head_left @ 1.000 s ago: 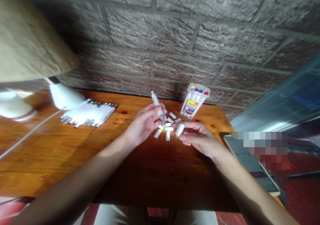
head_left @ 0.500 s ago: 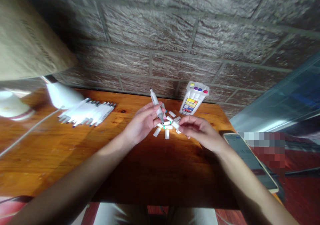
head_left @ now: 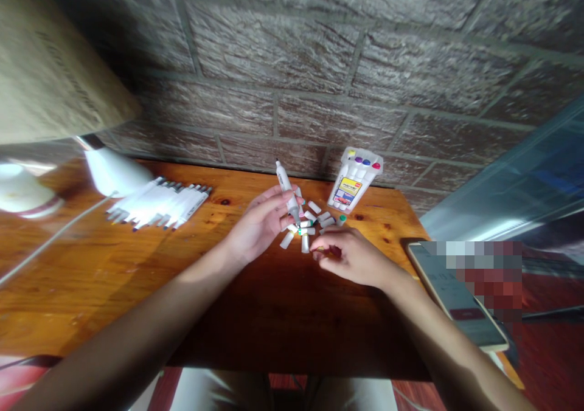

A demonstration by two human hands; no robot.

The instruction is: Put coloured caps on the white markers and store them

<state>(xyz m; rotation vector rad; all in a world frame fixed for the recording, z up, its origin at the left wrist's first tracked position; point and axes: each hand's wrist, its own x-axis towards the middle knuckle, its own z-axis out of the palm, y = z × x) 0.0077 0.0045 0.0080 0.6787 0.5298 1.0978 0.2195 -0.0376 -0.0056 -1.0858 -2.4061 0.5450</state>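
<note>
"Where did the light fall?"
"Across the left of the desk (head_left: 59, 289), where the row of markers (head_left: 159, 204) glared nearly white. It caught the left hand (head_left: 258, 225) too."
"And the shadows?"
"Deep along the desk's front; the brick wall (head_left: 283, 70) was dim."
"Sharpness?"
"The lampshade (head_left: 59, 70) looked stretched and blurred, and coarse pixel blocks (head_left: 493, 277) masked a patch at right."

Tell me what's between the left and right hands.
Loose caps lie on the table between the left hand and right hand, seen in the head view.
</note>
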